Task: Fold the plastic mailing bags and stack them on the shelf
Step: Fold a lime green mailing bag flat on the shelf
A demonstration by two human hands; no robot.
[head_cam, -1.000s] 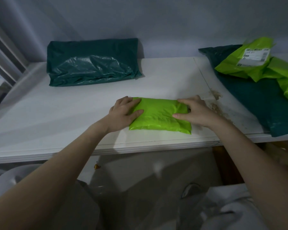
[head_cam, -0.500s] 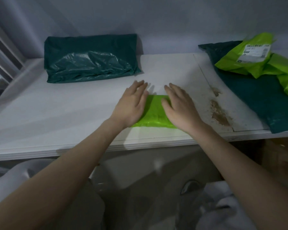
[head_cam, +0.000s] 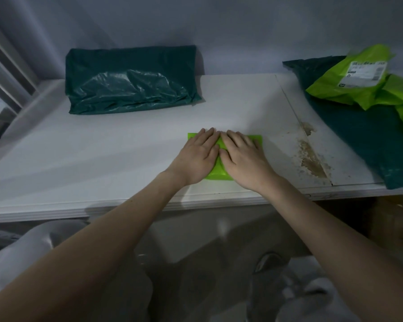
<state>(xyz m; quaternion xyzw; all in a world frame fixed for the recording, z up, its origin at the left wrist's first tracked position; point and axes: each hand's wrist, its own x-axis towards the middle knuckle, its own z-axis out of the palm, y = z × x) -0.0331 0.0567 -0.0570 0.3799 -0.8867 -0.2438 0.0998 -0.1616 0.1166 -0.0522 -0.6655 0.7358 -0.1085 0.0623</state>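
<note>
A folded bright green mailing bag (head_cam: 219, 171) lies flat on the white shelf (head_cam: 102, 159) near its front edge. My left hand (head_cam: 197, 156) and my right hand (head_cam: 243, 159) lie side by side on top of it, palms down, fingers straight and touching at the middle. They cover most of the bag; only its far corners and a strip at the near edge show. A folded dark green bag (head_cam: 130, 82) rests at the back left against the wall.
At the right lies a pile of unfolded bags: a dark green one (head_cam: 368, 140) with bright green ones (head_cam: 358, 84) on top, one bearing a white label. A brown stain (head_cam: 312, 159) marks the shelf right of my hands. Metal shelf posts (head_cam: 7, 73) stand at the left.
My hands have moved from the bag's two ends to its top, pressing it flat. The bag now looks thinner, and the hands lie closer together than half a second ago.
</note>
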